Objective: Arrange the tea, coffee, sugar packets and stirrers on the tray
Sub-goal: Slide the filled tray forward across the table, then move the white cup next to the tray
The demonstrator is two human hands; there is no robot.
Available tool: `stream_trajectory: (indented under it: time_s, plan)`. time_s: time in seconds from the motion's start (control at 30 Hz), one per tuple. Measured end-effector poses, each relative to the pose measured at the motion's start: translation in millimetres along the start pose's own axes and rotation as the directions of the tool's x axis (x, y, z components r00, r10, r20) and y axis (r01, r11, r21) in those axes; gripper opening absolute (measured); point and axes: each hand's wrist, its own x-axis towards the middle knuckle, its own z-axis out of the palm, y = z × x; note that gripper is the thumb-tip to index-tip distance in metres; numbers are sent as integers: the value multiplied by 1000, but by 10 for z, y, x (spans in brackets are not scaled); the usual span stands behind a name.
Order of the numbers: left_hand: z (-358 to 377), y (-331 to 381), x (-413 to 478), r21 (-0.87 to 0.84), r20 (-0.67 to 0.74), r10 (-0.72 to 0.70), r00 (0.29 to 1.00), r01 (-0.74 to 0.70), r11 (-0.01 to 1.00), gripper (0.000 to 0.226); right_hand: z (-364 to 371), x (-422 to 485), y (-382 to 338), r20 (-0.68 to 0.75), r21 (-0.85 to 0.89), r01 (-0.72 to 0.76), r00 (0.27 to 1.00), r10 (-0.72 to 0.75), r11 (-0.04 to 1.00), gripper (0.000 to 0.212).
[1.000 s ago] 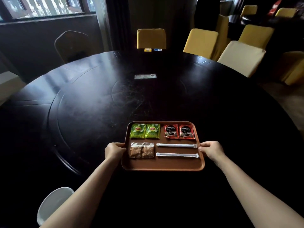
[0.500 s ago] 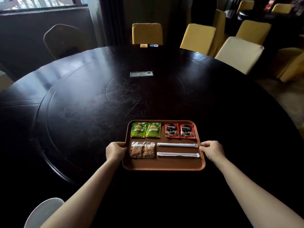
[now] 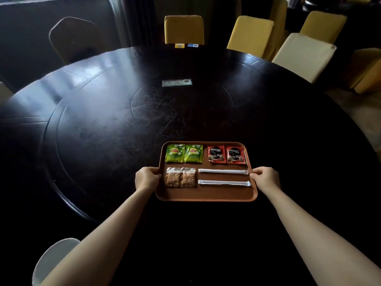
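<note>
Now we hold the tray (image 3: 206,196) by its two short sides: our left hand (image 3: 146,178) curls over the left rim, fingers closed on the edge, and our right hand (image 3: 266,177) grips the right rim the same way. Neither hand carries a packet.

Change over the last second: the grip and the layout on the tray match the earlier views; only the head view has shifted, so the tray sits a little further from us on the dark round table (image 3: 92,131). We judge the sorting done, with only the tray's final position left to settle.

Layout, all relative to the tray. Far-left corner: two green tea packets (image 3: 184,153), side by side, just touching. Far-right corner: two red coffee packets (image 3: 226,154), side by side, printed faces up and upright toward us. Near-left, below the tea: two brown sugar packets (image 3: 180,176), edges touching. Right of the sugar: two wrapped white stirrers (image 3: 223,177), one behind the other, apart, parallel.

Axes: the stirrers' long axes run left to right, along the tray's long side, their right ends reaching close to the right rim by our right hand. The tray's long axis also lies left to right, square to us. The near strip of the tray is bare.
</note>
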Motion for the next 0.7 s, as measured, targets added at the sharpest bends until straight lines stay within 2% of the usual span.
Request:
stream_trajectory:
  time_s: [0.43, 0.7]
  plan:
    - [-132, -196, -297, 42, 76, 72, 995, -75, 996, 35, -49, -268, 62, 6, -25, -42, 999, 42, 999, 25]
    - [-223, -470, -817, 101, 88, 150, 985, -158, 982, 30, -104, -912, 189, -31, -93, 125, 991, -128, 988, 29]
